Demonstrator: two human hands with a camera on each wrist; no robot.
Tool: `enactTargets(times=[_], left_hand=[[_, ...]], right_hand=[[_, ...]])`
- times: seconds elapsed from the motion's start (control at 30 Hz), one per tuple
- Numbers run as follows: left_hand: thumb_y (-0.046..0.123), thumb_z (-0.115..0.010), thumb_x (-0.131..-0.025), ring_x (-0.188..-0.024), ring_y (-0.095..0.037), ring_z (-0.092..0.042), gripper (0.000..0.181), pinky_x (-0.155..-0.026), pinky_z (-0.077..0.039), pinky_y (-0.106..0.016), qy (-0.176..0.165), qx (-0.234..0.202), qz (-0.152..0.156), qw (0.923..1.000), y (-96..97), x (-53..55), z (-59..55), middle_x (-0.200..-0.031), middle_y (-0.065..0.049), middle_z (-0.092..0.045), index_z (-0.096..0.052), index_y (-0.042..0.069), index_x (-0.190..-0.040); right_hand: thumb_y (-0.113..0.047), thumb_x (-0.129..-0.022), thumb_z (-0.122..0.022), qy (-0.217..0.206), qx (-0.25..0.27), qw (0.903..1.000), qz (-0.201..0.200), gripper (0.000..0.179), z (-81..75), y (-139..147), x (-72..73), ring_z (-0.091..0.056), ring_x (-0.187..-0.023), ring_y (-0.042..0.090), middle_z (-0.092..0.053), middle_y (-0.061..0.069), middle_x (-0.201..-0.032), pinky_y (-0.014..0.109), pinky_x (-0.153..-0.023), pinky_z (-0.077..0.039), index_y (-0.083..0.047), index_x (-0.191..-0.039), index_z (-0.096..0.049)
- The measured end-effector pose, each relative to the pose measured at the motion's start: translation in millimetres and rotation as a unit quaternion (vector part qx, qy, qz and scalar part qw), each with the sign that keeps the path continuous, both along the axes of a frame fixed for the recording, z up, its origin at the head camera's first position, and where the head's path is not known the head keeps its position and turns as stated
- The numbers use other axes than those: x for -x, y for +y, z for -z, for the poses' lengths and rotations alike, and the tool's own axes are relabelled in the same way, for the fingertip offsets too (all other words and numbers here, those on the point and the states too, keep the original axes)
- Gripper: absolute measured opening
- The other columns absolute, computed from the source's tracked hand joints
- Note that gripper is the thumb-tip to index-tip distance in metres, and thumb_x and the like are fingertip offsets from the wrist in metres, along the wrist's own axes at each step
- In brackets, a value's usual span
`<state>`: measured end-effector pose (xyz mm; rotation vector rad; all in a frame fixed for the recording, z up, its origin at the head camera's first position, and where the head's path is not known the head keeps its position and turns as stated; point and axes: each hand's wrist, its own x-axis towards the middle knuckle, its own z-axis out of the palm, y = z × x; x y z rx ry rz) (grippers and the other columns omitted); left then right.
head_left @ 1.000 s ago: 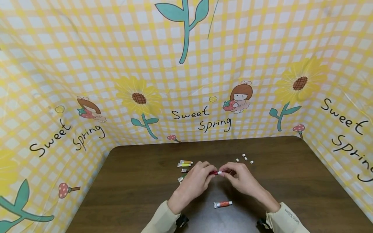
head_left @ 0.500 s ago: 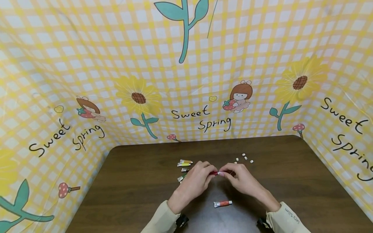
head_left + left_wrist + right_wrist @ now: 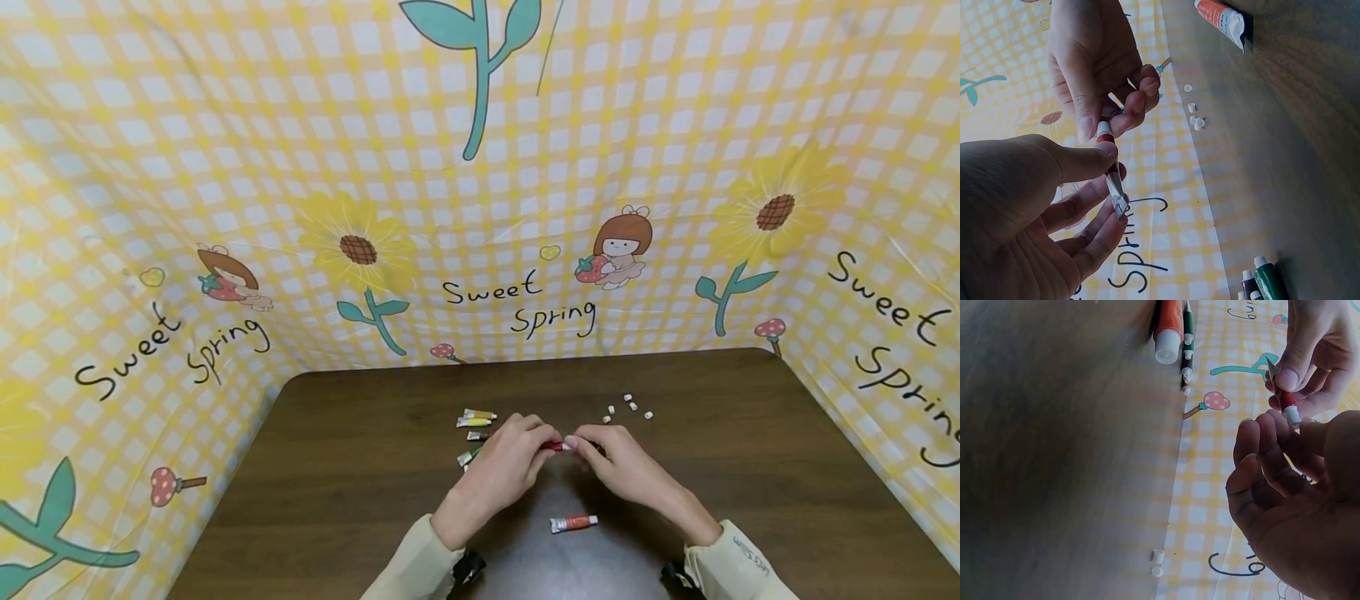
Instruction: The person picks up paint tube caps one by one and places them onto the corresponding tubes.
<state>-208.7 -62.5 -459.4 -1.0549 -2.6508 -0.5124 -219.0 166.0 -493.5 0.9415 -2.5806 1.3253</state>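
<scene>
A: Red tube's position at this moment?

B: Off the counter [image 3: 360, 467], between both hands. I took the tube as the centre of a dial in the head view, twelve toward the far edge.

A: Left side?

B: Left hand [image 3: 508, 454] at nine o'clock. Its grip was clamped on the red tube [image 3: 1285, 399], thumb across the body, fingers behind. Crimped silver tail lay by the lower fingertips.

A: Right side?

B: Right hand [image 3: 626, 462] just past three. Its grip was together on the white cap [image 3: 1292, 415] at the tube's end, thumb one side, forefinger the other. How firmly they pressed, I could not tell.

A: Other tubes?

B: One orange tube [image 3: 574, 524] lay flat near six, apart from both hands. Between nine and ten, a yellow tube [image 3: 474, 423] and an amber tube [image 3: 481, 414] lay side by side. Dark tube [image 3: 477, 436] about nine; green tube [image 3: 468, 456] just under nine, partly hidden by the left hand.

A: Small items?

B: Five loose caps [image 3: 648, 415], white, scattered around two o'clock, beyond the right hand.

A: Surroundings?

B: Yellow checked cloth [image 3: 510, 208] rose behind the counter at twelve, printed with sunflowers and "Sweet Spring". Pale sleeves [image 3: 420, 562] came in from five and seven.
</scene>
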Motion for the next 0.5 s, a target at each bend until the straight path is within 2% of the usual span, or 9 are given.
enactTargets(times=[0.17, 0.3, 0.4, 0.5], left_hand=[[0.016, -0.07, -0.105, -0.101, -0.016, -0.066, 0.013, -0.09, -0.058, -0.028, -0.001, -0.002, 0.002, 1.0, 0.1, -0.4, -0.4, -0.112, 0.001, -0.074, -0.078, 0.015, -0.116], [0.016, -0.07, -0.105, -0.101, -0.015, -0.066, 0.014, -0.09, -0.058, -0.028, -0.009, -0.001, 0.0, 1.0, -0.4, -1.0, -0.1, -0.112, 0.001, -0.074, -0.078, 0.015, -0.117], [0.016, -0.07, -0.105, -0.101, -0.015, -0.066, 0.013, -0.089, -0.058, -0.027, -0.011, -0.003, -0.005, 0.9999, -1.2, -0.6, -0.4, -0.112, 0.001, -0.074, -0.078, 0.015, -0.116], [0.016, -0.07, -0.105, -0.1, -0.015, -0.065, 0.013, -0.088, -0.058, -0.026, -0.013, -0.005, -0.007, 0.9999, -1.8, -0.3, -0.8, -0.112, 0.001, -0.074, -0.078, 0.015, -0.115]], right_hand=[[-0.021, -0.114, -0.053, -0.001, 0.006, 1.0, 0.007, 0.037, 0.9, 0.3, -0.7, -0.052, -0.063, 0.001, -0.062, 0.002, -0.071, 0.025, -0.06, -0.049, -0.011, -0.081, -0.066], [-0.019, -0.111, -0.059, 0.01, 0.02, 0.9996, 0.019, 0.022, 0.4, 1.8, -2.8, -0.056, -0.068, 0.002, -0.066, 0.003, -0.078, 0.025, -0.062, -0.051, -0.015, -0.093, -0.072], [-0.013, -0.104, -0.07, 0.039, 0.039, 0.9983, 0.019, 0.006, 0.3, 2.5, -3.0, -0.061, -0.073, 0.002, -0.07, -0.001, -0.086, 0.025, -0.062, -0.054, -0.018, -0.104, -0.074], [-0.006, -0.097, -0.079, 0.079, 0.056, 0.9953, 0.005, 0.013, 0.8, 2.2, -1.8, -0.064, -0.076, 0.004, -0.071, -0.006, -0.092, 0.025, -0.061, -0.056, -0.016, -0.106, -0.076]])
